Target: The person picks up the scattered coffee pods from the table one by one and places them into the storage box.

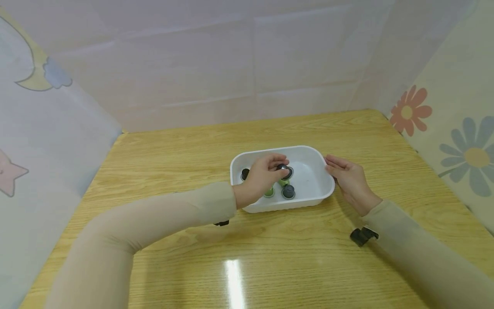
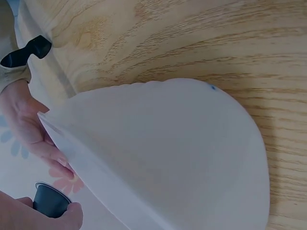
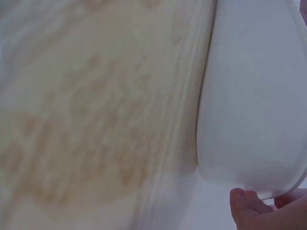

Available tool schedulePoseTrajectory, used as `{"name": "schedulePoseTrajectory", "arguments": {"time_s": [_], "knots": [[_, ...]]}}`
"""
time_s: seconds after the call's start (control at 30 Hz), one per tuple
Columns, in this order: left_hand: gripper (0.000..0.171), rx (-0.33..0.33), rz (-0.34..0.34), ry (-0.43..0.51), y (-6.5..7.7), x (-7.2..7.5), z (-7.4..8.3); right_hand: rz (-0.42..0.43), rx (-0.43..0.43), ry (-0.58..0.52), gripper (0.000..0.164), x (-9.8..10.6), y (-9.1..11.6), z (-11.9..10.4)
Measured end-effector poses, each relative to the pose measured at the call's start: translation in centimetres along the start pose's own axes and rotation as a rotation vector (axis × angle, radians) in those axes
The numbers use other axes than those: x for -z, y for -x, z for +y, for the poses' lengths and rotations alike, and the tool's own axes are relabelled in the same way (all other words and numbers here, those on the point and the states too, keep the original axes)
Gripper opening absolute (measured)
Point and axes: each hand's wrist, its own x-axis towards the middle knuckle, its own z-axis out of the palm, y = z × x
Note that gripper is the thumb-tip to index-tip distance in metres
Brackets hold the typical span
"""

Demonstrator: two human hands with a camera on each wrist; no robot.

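Observation:
A dark coffee capsule (image 2: 51, 200) is pinched between the thumb and fingers of my left hand (image 1: 262, 178), above the white plastic tub (image 1: 308, 182). In the head view that hand partly hides the tub's left half. Below and around it lie several capsules: a dark one (image 1: 288, 192), a green one (image 1: 269, 192) and a black one (image 1: 245, 174) among them. At the tub's right end my right hand (image 1: 351, 182) holds the rim. The right wrist view shows its fingertips (image 3: 244, 201) at the tub's corner.
The tub stands on a wood-grain table (image 1: 177, 154). A pale sheet (image 1: 193, 68) hangs behind it, and printed sheets with flowers (image 1: 411, 110) and a moon flank the sides. A black wrist-camera mount (image 1: 362, 236) sits by the right cuff.

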Motion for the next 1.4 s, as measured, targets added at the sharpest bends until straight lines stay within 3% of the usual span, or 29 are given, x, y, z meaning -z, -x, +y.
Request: {"name": "schedulePoseTrajectory", "arguments": {"time_s": [0.37, 0.6, 0.77, 1.17, 1.4], "knots": [[0.037, 0.012, -0.008, -0.018, -1.2, -1.4, 0.2, 0.009, 0.003, -0.017, 0.052, -0.1, 0.2, -0.1], [0.040, 0.014, -0.070, -0.046, -1.7, -2.8, 0.8, 0.002, 0.017, -0.055, 0.054, -0.1, 0.1, 0.1], [0.039, 0.015, -0.069, -0.090, -2.0, -3.3, 0.6, -0.010, 0.017, -0.083, 0.055, -0.2, 0.2, 0.0], [0.038, 0.019, -0.075, -0.200, -2.6, -3.9, 0.1, -0.010, 0.011, -0.071, 0.054, -0.2, 0.1, -0.2], [0.038, 0.000, -0.063, -0.157, -2.2, -2.9, 0.2, -0.017, 0.004, -0.054, 0.054, -0.5, -0.2, -0.2]]}}
